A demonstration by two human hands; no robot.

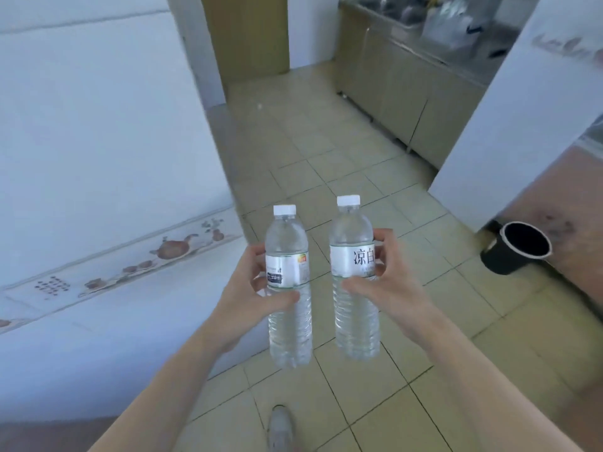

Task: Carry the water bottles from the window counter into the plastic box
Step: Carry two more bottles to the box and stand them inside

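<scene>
Two clear water bottles held upright in mid-air over the tiled floor [352,151], side by side, close but apart. Left bottle [288,288] gripped by left hand [251,295]: thumb across the front below the label, fingers curled round the far left side at label height. Right bottle [354,278] gripped by right hand [385,285]: thumb across the front just under the label, fingers wrapped round the right side over the label edge. Both with white caps on, both full or nearly full, ribbed lower halves. Right bottle label with large dark characters; left bottle label with small print and an orange patch. Right bottle a little higher than the left. Bare forearms reaching in from the bottom corners.

Shoe tip [280,425] on the floor at the bottom edge, below the left bottle. White wall [98,141] on the left, with a decorative tile band [130,265] of brown pots running along it. Black bin [515,247] on the right, tilted in this view, open mouth showing, standing by a reddish-brown surface [561,203]. White panel [509,119] above the bin. Beige steel cabinets [401,93] along the far right, cluttered blurred items on top, not identifiable. Brown door [248,34] at the far end. Plastic box not seen here.
</scene>
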